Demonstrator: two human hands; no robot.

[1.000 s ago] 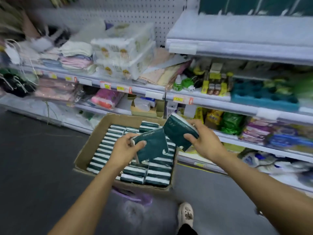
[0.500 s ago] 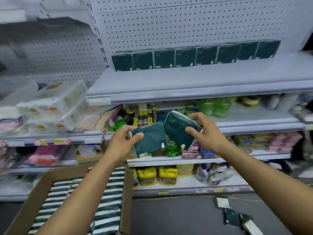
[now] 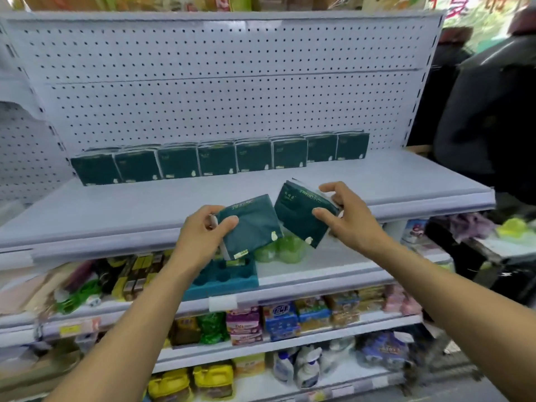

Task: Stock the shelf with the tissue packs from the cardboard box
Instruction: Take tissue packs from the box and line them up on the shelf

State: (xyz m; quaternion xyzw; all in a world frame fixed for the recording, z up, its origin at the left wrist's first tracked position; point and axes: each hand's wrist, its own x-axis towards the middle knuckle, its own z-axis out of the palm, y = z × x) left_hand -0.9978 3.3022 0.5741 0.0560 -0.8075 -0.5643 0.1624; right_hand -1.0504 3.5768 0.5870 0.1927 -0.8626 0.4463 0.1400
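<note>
Green tissue packs are sitting in both our hands: our left hand [image 3: 200, 236] is pinching one pack [image 3: 251, 224], our right hand [image 3: 345, 216] is clasping another [image 3: 301, 211], before the shelf [image 3: 145, 210].

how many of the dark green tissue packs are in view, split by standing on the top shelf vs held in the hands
Standing in a row at the back of the top shelf: 8, from the leftmost pack to the rightmost pack
Held in the left hand: 1, the left pack
Held in the right hand: 1, the right pack
Total: 10
</note>
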